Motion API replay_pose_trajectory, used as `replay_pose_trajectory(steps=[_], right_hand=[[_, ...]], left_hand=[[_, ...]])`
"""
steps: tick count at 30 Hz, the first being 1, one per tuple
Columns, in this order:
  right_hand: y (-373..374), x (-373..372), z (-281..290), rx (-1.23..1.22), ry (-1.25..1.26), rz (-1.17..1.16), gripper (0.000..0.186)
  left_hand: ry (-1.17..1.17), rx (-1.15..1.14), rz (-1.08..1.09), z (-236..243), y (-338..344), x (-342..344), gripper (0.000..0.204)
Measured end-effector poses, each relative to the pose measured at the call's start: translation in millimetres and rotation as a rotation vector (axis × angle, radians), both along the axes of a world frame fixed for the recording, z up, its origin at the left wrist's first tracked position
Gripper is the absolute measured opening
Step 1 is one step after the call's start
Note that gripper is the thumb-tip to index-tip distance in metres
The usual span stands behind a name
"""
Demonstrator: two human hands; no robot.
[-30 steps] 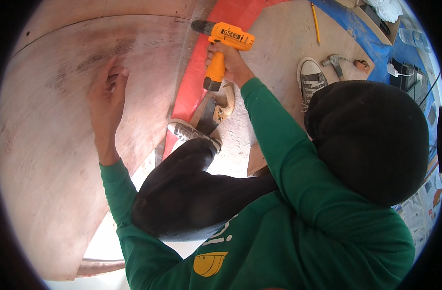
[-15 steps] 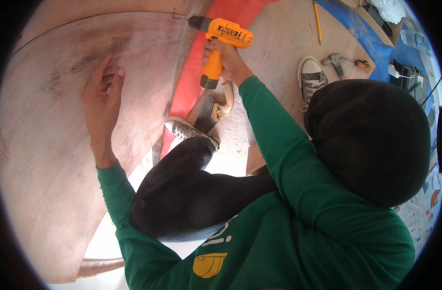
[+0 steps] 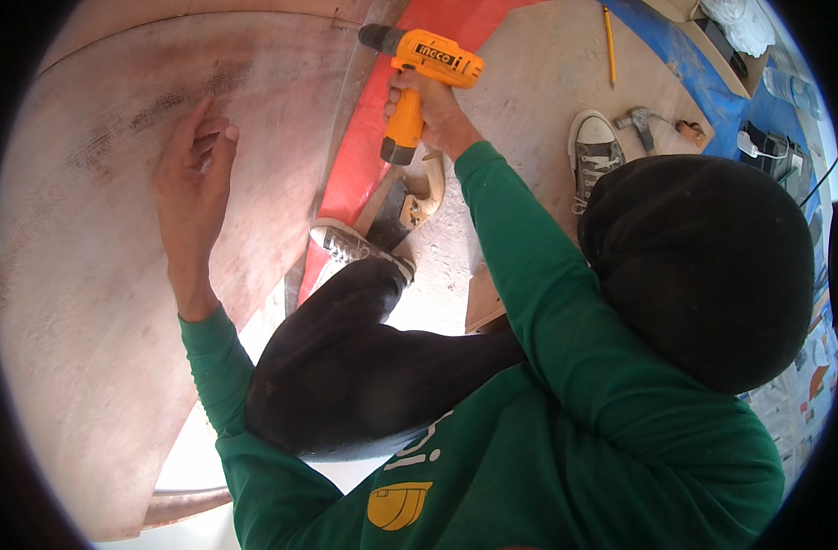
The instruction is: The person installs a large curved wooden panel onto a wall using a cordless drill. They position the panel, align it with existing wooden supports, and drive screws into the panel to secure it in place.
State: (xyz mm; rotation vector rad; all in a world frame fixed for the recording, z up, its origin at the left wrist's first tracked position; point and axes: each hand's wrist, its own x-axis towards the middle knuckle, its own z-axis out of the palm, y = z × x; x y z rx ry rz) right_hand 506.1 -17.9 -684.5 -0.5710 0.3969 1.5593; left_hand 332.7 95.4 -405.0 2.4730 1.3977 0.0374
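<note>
The right hand (image 3: 446, 115) is closed around the handle of one orange drill (image 3: 442, 60), at upper centre of the frame; some of its fingers are hidden behind the handle. The left hand (image 3: 194, 174), at upper left, is half open with curled fingers, and I see nothing held in it; whether it touches the board (image 3: 89, 266) below, I cannot tell. The drill's dark nose points to the board's edge, but contact is hard to judge. At upper right there are one pencil (image 3: 610, 46) and one hammer (image 3: 637, 121), whose handle goes out of sight behind the right knee (image 3: 703, 266). Two shoes are visible, each partly covered by a leg.
</note>
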Motion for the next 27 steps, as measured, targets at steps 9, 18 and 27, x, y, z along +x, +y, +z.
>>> replay_pose_trajectory(steps=[9, 18, 27], right_hand=[[5.7, -2.2, -4.5, 0.035, -0.047, 0.01, 0.023], [14.8, -9.1, -2.2, -0.014, -0.089, 0.036, 0.019], [20.2, -9.0, -10.7, 0.05, -0.155, 0.051, 0.023]], left_hand=[[0.019, 0.009, 0.014, -0.6, 0.1, -2.5, 0.044], [0.031, 0.001, 0.061, -1.3, 1.4, -4.4, 0.044], [0.033, 0.019, 0.012, -2.1, 3.6, -10.3, 0.046]])
